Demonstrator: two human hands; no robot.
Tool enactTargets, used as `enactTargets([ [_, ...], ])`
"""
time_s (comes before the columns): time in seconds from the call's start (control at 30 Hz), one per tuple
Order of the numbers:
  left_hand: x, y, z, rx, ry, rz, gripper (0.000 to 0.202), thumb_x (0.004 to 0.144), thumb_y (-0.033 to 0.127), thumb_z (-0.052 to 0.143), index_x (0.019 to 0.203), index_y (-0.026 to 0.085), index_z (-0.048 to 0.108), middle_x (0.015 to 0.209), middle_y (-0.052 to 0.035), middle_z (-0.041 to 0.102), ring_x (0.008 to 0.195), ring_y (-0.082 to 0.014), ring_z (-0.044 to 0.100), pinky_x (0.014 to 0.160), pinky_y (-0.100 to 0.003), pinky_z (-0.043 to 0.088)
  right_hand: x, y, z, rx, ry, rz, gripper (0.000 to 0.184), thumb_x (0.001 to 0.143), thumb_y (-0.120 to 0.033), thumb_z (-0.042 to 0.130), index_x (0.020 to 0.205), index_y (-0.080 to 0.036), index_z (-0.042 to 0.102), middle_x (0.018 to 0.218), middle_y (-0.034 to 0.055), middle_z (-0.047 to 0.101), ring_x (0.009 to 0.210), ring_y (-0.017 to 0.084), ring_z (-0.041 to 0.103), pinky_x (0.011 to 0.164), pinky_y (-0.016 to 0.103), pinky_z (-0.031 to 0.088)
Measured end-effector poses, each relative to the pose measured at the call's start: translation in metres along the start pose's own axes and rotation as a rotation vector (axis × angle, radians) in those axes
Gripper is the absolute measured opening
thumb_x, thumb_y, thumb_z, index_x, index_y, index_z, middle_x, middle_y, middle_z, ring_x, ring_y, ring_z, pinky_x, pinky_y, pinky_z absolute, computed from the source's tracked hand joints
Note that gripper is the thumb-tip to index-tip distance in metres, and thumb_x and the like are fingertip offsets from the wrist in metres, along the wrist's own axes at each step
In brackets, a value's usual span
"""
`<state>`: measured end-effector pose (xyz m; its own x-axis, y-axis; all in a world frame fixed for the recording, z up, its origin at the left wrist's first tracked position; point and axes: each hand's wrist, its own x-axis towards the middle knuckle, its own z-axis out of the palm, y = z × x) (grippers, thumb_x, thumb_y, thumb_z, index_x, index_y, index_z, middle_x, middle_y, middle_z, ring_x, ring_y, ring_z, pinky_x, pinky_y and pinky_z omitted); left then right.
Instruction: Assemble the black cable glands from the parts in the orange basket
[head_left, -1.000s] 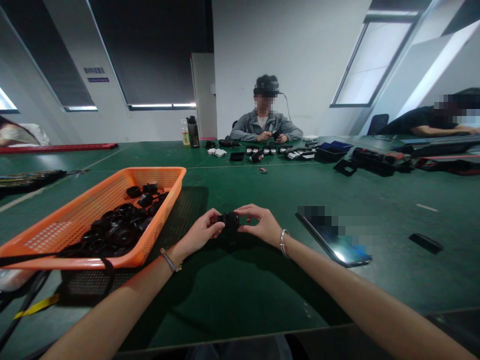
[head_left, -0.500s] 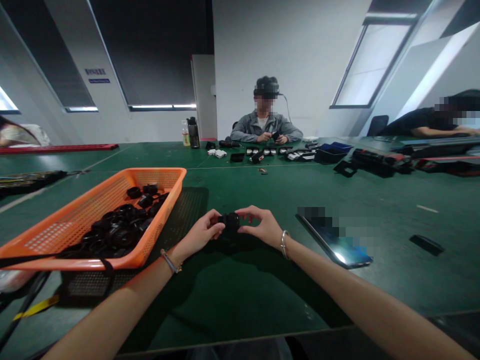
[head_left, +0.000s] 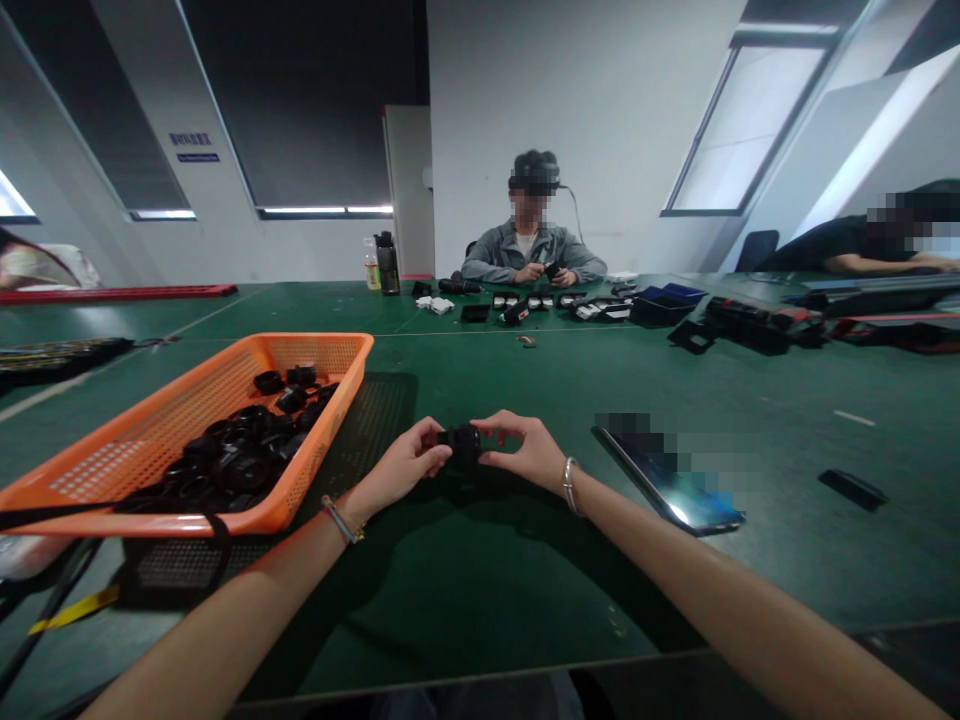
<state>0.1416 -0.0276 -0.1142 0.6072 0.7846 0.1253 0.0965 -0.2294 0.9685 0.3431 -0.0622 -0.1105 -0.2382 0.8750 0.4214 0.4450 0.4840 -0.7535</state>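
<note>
Right, both hands meet on one small black part (head_left: 466, 443), out in front of the body over the green table (head_left: 480, 620). On its narrow end, the left hand (head_left: 409, 465) pinches with thumb and forefinger, the other fingers curled in behind. Across from it, the right hand (head_left: 525, 450) makes a wide C, thumb below and fingers above, the tips at the thicker end. So the part sits between two opposed grips, which probably lets one hand steady it while the other turns or presses; which of these is going on, I can't tell. Whether its underside touches the tabletop is lost in the shadow.

Over on the left stands the orange basket (head_left: 311, 480), its near right corner close to the left forearm, with a heap of black pieces (head_left: 244, 465) inside. That spot looks chosen for an easy reach, and the raised walls keep the loose pieces from scattering. To the right, a phone (head_left: 664, 490) lies flat beyond the right wrist, seemingly set aside to leave elbow room, and a dark strip (head_left: 853, 489) lies farther right, well apart from both hands. Across the table, a co-worker (head_left: 525, 255) in a grey jacket holds another small dark item.
</note>
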Motion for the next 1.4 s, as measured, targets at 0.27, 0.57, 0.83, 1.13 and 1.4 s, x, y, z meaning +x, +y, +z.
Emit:
enactTargets([
  [0.27, 0.0005, -0.0003, 0.0005, -0.013, 0.004, 0.006, 0.020, 0.070, 0.032, 0.054, 0.075, 0.018, 0.041, 0.055, 0.0086, 0.043, 0.045, -0.0053, 0.039, 0.043, -0.018, 0.028, 0.0005, -0.0027, 0.0026, -0.018, 0.044, 0.000, 0.038, 0.060, -0.016, 0.071, 0.098, -0.020, 0.066, 0.089, 0.0040, 0.066, 0.078, 0.016, 0.059, 0.067, 0.031, 0.047],
  [0.57, -0.0001, 0.0024, 0.0007, -0.013, 0.005, -0.007, 0.020, 0.070, 0.032, 0.054, 0.075, 0.017, 0.042, 0.055, 0.0084, 0.044, 0.045, -0.0051, 0.039, 0.043, -0.018, 0.028, -0.0006, -0.0068, 0.0021, -0.023, 0.043, 0.023, 0.034, 0.061, -0.020, 0.071, 0.095, -0.020, 0.066, 0.083, 0.0024, 0.067, 0.076, 0.016, 0.060, 0.067, 0.030, 0.048],
  [0.83, -0.0004, 0.0022, 0.0008, -0.014, 0.012, -0.025, 0.020, 0.070, 0.032, 0.056, 0.075, 0.017, 0.043, 0.056, 0.0080, 0.045, 0.046, -0.0055, 0.040, 0.044, -0.018, 0.029, -0.0005, -0.0058, 0.0008, -0.044, 0.019, 0.029, 0.034, 0.064, -0.025, 0.070, 0.098, -0.021, 0.066, 0.082, 0.0023, 0.067, 0.074, 0.016, 0.059, 0.067, 0.031, 0.047],
  [1.13, -0.0002, 0.0017, 0.0008, -0.023, 0.016, -0.028, 0.020, 0.070, 0.031, 0.055, 0.075, 0.018, 0.041, 0.055, 0.0086, 0.044, 0.044, -0.0050, 0.039, 0.043, -0.017, 0.029, -0.0003, -0.0021, 0.0008, 0.014, -0.009, 0.005, 0.042, 0.061, -0.023, 0.072, 0.103, -0.020, 0.065, 0.084, 0.0035, 0.066, 0.076, 0.016, 0.058, 0.068, 0.031, 0.047],
  [1.4, 0.0003, 0.0021, 0.0011, -0.025, 0.009, -0.032, 0.021, 0.070, 0.032, 0.056, 0.074, 0.018, 0.041, 0.054, 0.0088, 0.044, 0.044, -0.0046, 0.039, 0.042, -0.017, 0.028, 0.0006, -0.0020, 0.0042, 0.026, 0.051, -0.004, 0.037, 0.061, -0.021, 0.071, 0.097, -0.022, 0.067, 0.093, 0.0031, 0.064, 0.069, 0.013, 0.055, 0.059, 0.026, 0.043],
])
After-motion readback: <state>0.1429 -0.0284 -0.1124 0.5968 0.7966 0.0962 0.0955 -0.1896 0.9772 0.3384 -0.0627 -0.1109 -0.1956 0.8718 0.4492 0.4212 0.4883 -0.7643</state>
